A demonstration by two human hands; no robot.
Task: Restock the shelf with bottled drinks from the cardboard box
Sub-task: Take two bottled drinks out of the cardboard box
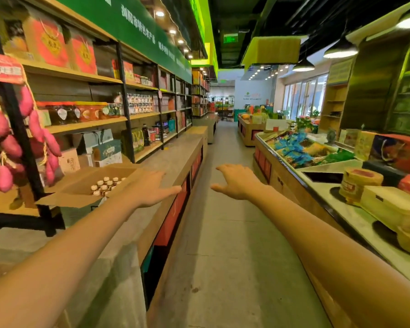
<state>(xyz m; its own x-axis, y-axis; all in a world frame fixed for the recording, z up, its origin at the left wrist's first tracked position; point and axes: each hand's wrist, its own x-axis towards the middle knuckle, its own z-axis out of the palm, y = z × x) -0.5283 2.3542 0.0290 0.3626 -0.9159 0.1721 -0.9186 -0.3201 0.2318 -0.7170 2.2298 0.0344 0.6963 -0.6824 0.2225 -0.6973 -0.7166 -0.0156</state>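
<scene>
An open cardboard box point(81, 185) stands on the grey counter point(175, 157) at the left, flaps spread. Several small bottles with pale caps point(105, 184) stand upright inside it. My left hand point(152, 189) stretches out flat over the counter just right of the box, fingers straight, holding nothing. My right hand point(237, 182) hovers over the aisle, fingers relaxed and empty. Behind the counter runs a long wooden shelf point(85, 125) with jars, boxes and bottles on its levels.
A black rack hung with pink sweet-potato shapes point(12, 147) stands at the far left. A display counter point(329, 166) with packaged goods, boxes and a wooden case lines the right. The tiled aisle floor point(223, 233) runs between them.
</scene>
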